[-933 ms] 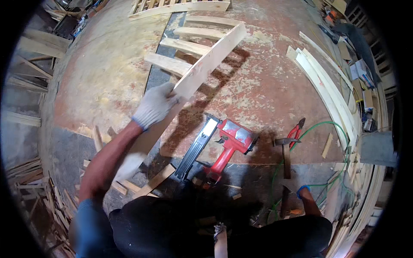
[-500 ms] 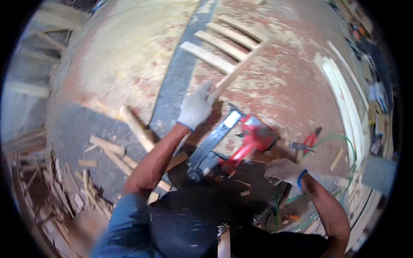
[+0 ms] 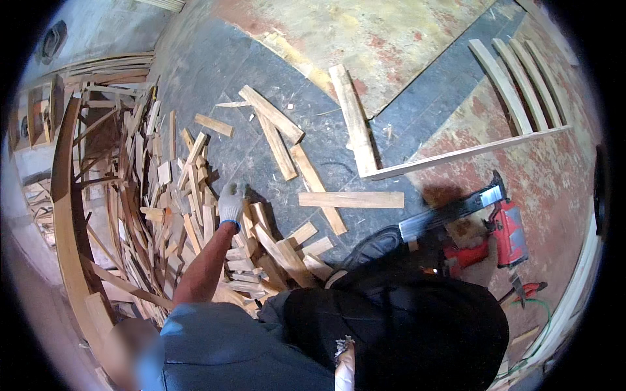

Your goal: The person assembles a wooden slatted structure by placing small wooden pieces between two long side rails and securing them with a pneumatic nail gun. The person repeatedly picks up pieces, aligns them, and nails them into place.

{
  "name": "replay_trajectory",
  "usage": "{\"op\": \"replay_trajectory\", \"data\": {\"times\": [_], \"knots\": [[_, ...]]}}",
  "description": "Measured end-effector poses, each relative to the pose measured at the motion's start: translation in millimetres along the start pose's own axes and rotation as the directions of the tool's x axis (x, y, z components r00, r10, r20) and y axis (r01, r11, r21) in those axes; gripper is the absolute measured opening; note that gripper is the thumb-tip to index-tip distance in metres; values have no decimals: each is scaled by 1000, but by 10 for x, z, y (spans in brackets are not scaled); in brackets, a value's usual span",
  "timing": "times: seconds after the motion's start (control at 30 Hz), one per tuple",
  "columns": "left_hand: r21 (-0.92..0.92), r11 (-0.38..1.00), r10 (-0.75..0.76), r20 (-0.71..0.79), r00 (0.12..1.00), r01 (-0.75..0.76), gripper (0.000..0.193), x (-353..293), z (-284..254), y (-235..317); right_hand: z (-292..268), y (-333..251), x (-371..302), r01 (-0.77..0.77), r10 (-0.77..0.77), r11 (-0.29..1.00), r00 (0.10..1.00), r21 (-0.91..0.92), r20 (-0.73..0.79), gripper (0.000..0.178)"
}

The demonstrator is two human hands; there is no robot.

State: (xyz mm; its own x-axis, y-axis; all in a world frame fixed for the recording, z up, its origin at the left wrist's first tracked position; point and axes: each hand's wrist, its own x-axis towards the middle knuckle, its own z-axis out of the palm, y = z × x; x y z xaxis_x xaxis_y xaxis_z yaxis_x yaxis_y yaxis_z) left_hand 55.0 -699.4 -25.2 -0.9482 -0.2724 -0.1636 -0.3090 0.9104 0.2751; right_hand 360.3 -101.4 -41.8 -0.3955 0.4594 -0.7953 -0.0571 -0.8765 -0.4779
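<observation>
My left hand (image 3: pixel 232 203), in a pale knit glove with a blue cuff, is stretched out to the left over a heap of short wooden offcuts (image 3: pixel 190 171). Its fingers look apart, and I make out nothing held in them. My right hand is out of view. On the floor to the right lies a wooden frame: a long thin rail (image 3: pixel 466 152) with several parallel slats (image 3: pixel 521 85) at its far end. A thicker board (image 3: pixel 353 120) meets the rail's near end. Close to my legs rests a red nail gun (image 3: pixel 508 233) with a long grey magazine.
Several loose wood pieces lie mid-floor, among them a flat batten (image 3: pixel 351 200) across another strip. Red-handled pliers (image 3: pixel 529 290) and a green hose (image 3: pixel 545 319) are at the lower right. A long upright plank (image 3: pixel 65 189) and stacked scrap line the left side.
The view has swung left toward the scrap heap. My left hand has let go of the frame's rail and moved to the offcuts. My right hand has gone out of sight.
</observation>
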Motion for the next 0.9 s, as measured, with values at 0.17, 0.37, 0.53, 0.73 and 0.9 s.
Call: {"op": "replay_trajectory", "data": {"times": [0.17,0.37,0.53,0.73,0.9], "knots": [[11,996,89,68,994,-90,42,249,220,158,-370,-364,121,91,-71,985,988,-145,139,54],[-88,981,173,2,985,-172,55,658,715,1379,-495,-425,180,112,-95,960,992,-255,81,49],[7,992,126,50,991,-127,50,920,854,1675,-489,-247,230,75,-60,982,994,-173,94,47],[-408,912,125,185,975,-39,37,1096,893,1446,-151,-102,197,59,-42,991,990,-120,133,47],[-639,723,5,383,924,261,24,965,563,1254,-92,-170,93,29,-24,997,998,-72,64,49]]}}
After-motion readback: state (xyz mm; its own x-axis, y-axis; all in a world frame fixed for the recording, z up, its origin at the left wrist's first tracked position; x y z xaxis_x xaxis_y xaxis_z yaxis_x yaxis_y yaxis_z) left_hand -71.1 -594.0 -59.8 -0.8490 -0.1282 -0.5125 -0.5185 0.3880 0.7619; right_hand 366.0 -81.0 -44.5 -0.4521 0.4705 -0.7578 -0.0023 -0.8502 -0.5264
